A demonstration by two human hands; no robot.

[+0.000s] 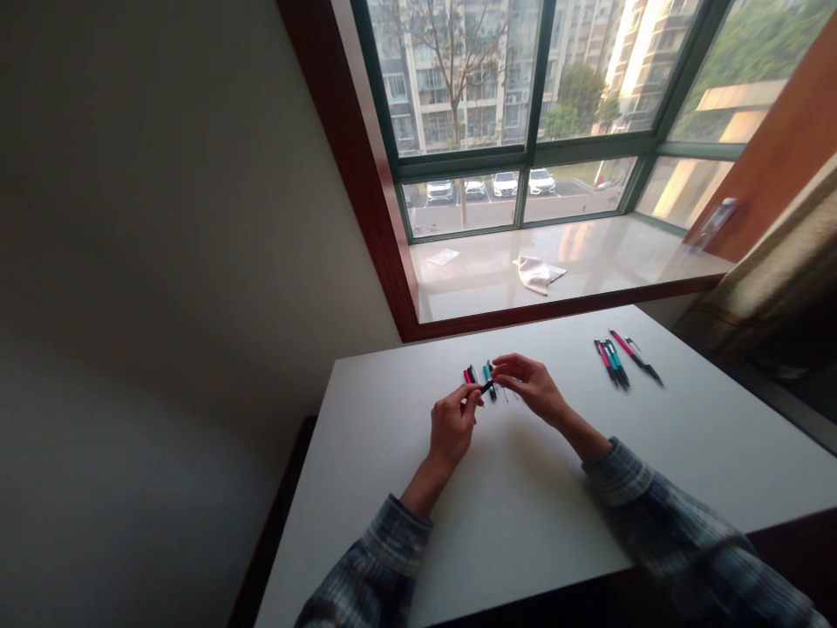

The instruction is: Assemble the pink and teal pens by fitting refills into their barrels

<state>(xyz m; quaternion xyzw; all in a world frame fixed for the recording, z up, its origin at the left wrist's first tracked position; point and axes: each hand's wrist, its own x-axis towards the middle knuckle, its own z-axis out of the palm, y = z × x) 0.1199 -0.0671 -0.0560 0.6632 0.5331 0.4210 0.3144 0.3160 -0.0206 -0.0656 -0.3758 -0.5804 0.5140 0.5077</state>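
Note:
Above the white table, my left hand is closed around a slim black pen part, which slants up to the right. At its upper end, the thumb and fingers of my right hand come together in a pinch. Whether it is a whole pen barrel or only one piece cannot be made out. Just behind my hands lie loose pen parts, among them a pink-red piece and a teal piece, partly hidden by my fingers.
Several pink and teal pens with black grips lie side by side on the right. Next to them is a longer pink and black pen. Beyond the table, a crumpled cloth rests on the windowsill. A wall stands at the left.

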